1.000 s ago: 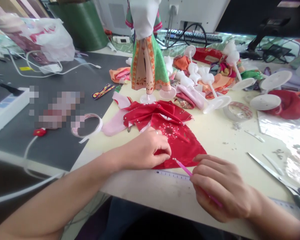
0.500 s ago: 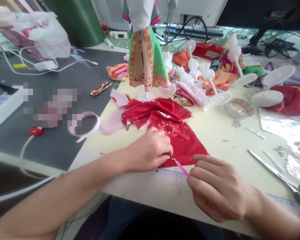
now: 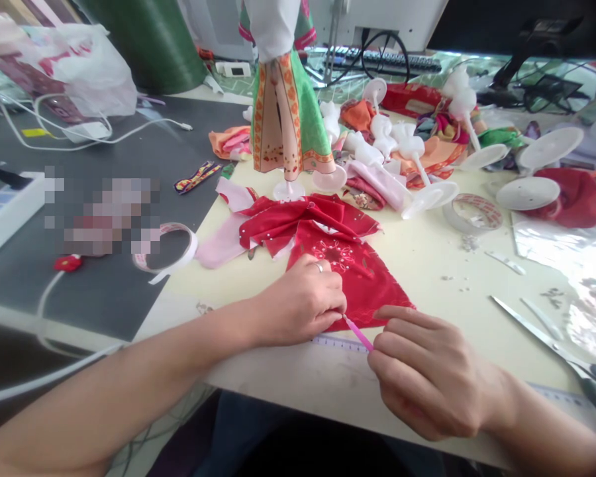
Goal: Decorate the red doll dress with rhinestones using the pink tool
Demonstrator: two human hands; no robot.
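Observation:
A red embroidered cloth [image 3: 372, 281] with small white beads lies flat near the table's front edge. On its lower left part rests my left hand [image 3: 310, 298], fingers curled and pinched at the cloth's edge; what lies between the fingertips is too small to tell. My right hand [image 3: 422, 371] is closed around a thin pink tool [image 3: 358, 334], whose pale tip meets my left fingertips. Under the cloth's lower edge a ruler [image 3: 340, 342] shows in part. Behind the cloth stands a dressed figure in a green and orange skirt [image 3: 314, 119].
Scissors [image 3: 541, 331] lie at the right, near a second ruler. White figure forms [image 3: 410, 142] and bundled fabrics crowd the back right. Tape rolls [image 3: 471, 213] sit right and left. A white bag [image 3: 99, 73], cables and a power strip [image 3: 10, 212] are at the left.
The pink tool's tip has moved slightly left, up to my left fingertips, and my right hand has shifted left with it. The whole view has shifted a little.

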